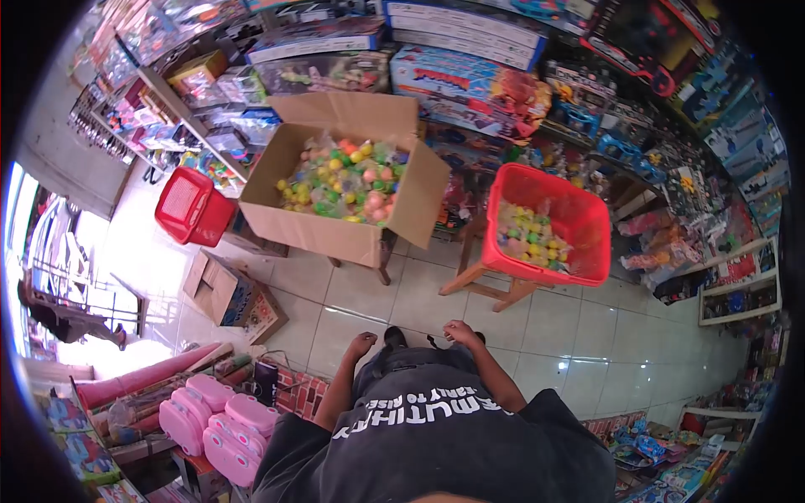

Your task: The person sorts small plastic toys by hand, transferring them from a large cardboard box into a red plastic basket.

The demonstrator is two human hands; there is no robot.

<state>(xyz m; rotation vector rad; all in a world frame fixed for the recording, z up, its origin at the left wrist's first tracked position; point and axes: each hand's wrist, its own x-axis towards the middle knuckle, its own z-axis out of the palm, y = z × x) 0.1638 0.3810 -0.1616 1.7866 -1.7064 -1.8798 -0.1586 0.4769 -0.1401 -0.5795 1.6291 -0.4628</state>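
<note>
My left hand (361, 344) hangs low in front of my body on the left, its fingers curled in and no object showing in it. My right hand (459, 332) is at about the same height on the other side, also loosely closed with nothing visible in it. Beyond them, an open cardboard box (310, 225) on a wooden stand is full of bagged colourful balls (348, 180). To its right, a red plastic bin (591, 239) on a wooden stool (501, 295) holds more bagged balls (532, 235). Both hands are apart from these containers.
A red basket (194, 210) stands at left, near a smaller cardboard carton (222, 293) on the tiled floor (360, 298). Pink cases (226, 432) sit at lower left beside rolled material (147, 377). Shelves of boxed toys (470, 88) line the back. A person's foot (121, 337) shows far left.
</note>
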